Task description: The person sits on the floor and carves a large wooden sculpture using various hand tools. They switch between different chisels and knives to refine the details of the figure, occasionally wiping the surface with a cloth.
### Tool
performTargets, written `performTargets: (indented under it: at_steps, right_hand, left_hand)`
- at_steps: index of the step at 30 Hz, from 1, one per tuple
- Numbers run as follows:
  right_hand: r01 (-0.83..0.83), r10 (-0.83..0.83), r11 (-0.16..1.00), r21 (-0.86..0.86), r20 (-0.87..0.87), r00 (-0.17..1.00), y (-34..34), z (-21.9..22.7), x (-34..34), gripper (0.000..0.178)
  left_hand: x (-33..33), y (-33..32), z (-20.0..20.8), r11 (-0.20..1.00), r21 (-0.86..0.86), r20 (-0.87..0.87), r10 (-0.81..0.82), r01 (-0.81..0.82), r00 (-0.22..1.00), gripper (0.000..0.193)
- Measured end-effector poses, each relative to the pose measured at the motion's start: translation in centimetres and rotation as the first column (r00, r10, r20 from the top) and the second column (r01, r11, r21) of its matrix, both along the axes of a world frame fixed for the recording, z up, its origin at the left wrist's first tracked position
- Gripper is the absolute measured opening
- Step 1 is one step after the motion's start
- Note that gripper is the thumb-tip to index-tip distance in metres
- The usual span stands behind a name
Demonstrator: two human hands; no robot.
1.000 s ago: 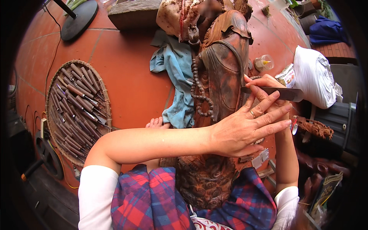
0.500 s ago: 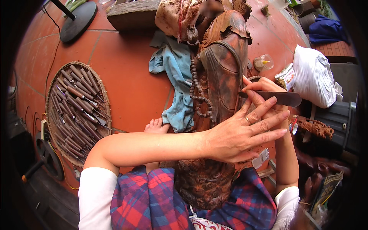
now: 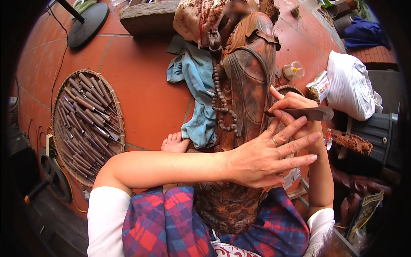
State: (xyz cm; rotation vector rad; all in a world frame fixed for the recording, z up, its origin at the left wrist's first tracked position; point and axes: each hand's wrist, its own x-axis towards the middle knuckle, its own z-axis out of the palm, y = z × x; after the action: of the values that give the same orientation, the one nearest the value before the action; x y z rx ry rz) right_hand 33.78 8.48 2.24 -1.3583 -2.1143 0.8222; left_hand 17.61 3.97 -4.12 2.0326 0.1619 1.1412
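A carved reddish-brown wooden statue (image 3: 250,81) lies lengthwise before me, its lower end between my thighs. My right hand (image 3: 295,103) is closed around a carving tool (image 3: 314,113) with a dark, flat, round-ended body. The tool's narrow tip touches or nearly touches the statue's right edge. My left hand (image 3: 274,156) reaches across the statue, palm down, its fingers stretched and spread. Its ring and little fingers are close to the right hand, just below the tool; whether they press on it is hidden. A gold ring (image 3: 274,141) shows on the left hand.
A round woven basket (image 3: 121,128) with several brown-handled carving tools stands on the tiled floor at left. A blue cloth (image 3: 199,103) lies beside the statue. At right are a small jar (image 3: 293,70), a white sack (image 3: 349,85) and a dark bin (image 3: 372,132). A wooden block (image 3: 147,19) stands at the far side.
My right hand and the carving tool have shifted slightly left, and the tool's round end has tilted a little. The left hand has moved slightly left and nearer to me. The statue stays put.
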Motion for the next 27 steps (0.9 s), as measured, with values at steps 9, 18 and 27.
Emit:
performTargets:
  at_steps: [9,18,27]
  right_hand:
    - [0.051,-0.049,0.997,0.054,-0.030,0.998,0.2,-1.0,-0.1,0.008]
    - [0.121,-0.121,0.993,-0.008,-0.040,0.992,0.4,-0.9,-0.7,0.008]
    - [0.132,-0.116,0.985,0.112,-0.139,0.983,0.6,-2.2,-0.3,0.009]
  left_hand:
    - [0.1,0.7,-0.4,1.000,0.003,-0.003,-0.014,0.014,1.000,0.087]
    - [-0.1,1.3,-0.7,1.000,0.008,-0.057,-0.014,0.014,0.998,0.089]
    - [-0.1,1.6,0.0,1.000,0.013,-0.066,0.012,-0.011,0.998,0.086]
